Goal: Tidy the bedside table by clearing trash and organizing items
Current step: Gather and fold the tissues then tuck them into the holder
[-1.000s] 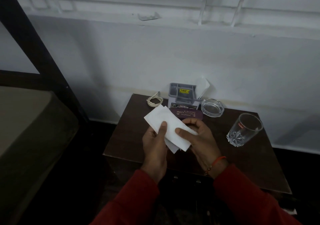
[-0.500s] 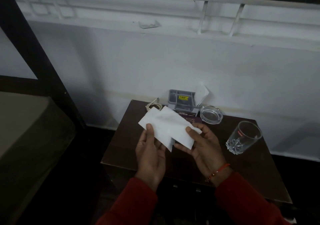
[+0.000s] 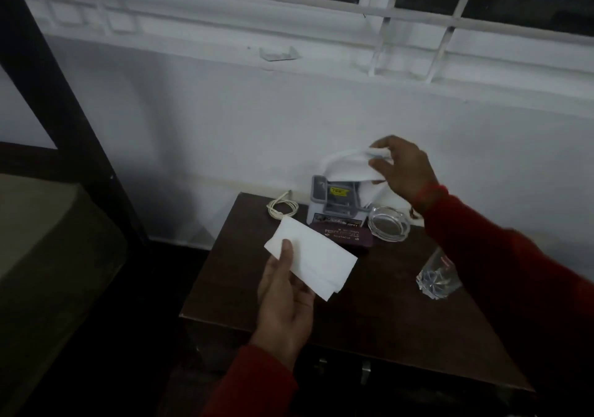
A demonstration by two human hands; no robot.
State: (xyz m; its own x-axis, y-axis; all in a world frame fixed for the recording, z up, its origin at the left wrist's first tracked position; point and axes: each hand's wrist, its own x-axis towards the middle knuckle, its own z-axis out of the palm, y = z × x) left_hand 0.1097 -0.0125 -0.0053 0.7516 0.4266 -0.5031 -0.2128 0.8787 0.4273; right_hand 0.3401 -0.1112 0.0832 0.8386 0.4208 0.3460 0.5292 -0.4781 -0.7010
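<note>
Holding folded tissue [image 3: 313, 261] over the bedside table [image 3: 369, 314] near its left edge, left hand [image 3: 284, 301] pins it thumb-on-top; right hand [image 3: 401, 169] pinches second tissue [image 3: 345, 167] above grey organiser [image 3: 334, 199] at back edge; light, limp, tear-prone, so best gripped by folded edges.

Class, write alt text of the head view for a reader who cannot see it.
A person's left hand holds a folded white napkin above a dark bedside table, while the right hand grips another white tissue over a grey organizer. An ashtray and glass stand nearby.
</note>
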